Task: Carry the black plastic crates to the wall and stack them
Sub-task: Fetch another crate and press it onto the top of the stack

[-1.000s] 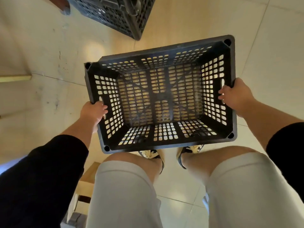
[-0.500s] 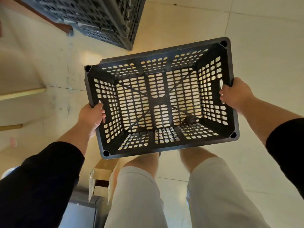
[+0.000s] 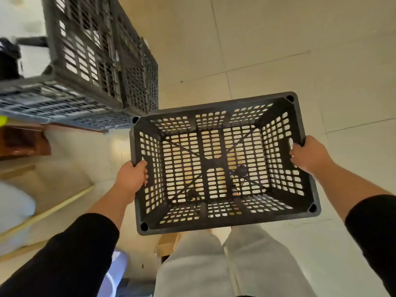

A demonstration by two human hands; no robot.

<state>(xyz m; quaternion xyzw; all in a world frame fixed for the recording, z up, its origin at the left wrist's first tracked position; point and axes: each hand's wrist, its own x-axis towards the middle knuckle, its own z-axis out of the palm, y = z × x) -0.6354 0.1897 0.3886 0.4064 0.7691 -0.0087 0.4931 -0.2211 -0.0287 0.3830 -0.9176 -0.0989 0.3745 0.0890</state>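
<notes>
An empty black plastic crate [image 3: 222, 116] with slotted walls and floor hangs in front of me above the tiled floor, open side up. My left hand [image 3: 131, 179] grips its left rim, fingers curled inside. On the opposite side my right hand [image 3: 308, 156] holds the rim beside the handle slot. A stack of black crates [image 3: 100, 54] stands at the upper left, its near corner close to the held crate's far-left corner.
A brown wooden piece [image 3: 23, 142] sits under the stack at the left. Pale wooden boards [image 3: 53, 206] and a white bundle [image 3: 15, 206] lie at the lower left. A small cardboard box [image 3: 167, 243] is by my legs. Tiled floor [image 3: 300, 50] spreads to the right.
The view has swung toward the crate stack, which now fills the upper left and looks much closer. The held crate has shifted right in the frame; both hands keep their grip.
</notes>
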